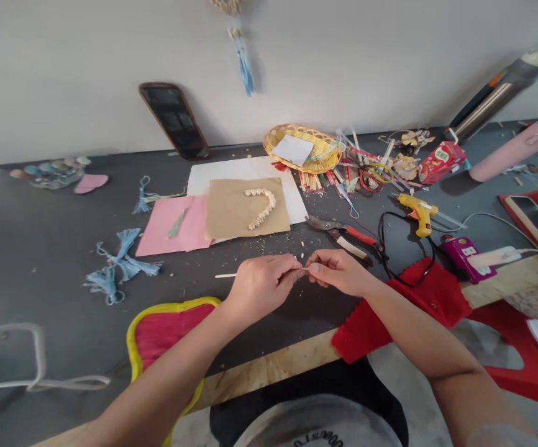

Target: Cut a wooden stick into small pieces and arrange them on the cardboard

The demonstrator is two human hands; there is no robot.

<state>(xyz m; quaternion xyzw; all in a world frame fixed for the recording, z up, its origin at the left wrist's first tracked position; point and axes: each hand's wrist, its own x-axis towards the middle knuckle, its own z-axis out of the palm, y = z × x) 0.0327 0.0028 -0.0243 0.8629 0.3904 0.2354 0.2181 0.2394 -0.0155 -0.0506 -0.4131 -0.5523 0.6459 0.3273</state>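
A thin pale stick (pixel 225 275) passes through my left hand (pixel 266 279), its end poking out on the left side. My right hand (pixel 337 271) pinches close by at the stick's other end, fingertips nearly meeting those of the left. What lies between the fingertips is mostly hidden. Behind the hands, a curved row of small cream pieces (pixel 265 210) rests on brown card (pixel 225 211). Small pale bits (pixel 302 244) are scattered on the dark table near my fingers. Pliers with red and white handles (pixel 343 234) lie just beyond my right hand.
Blue tassels (pixel 122 254) and pink paper (pixel 157 233) lie at left. A yellow basket (pixel 278 133) stands at the back, beside sticks and scissors (pixel 371 177). At right are a glue gun (pixel 417 211), a purple power strip (pixel 465 257), cables and red cloth (pixel 432 295).
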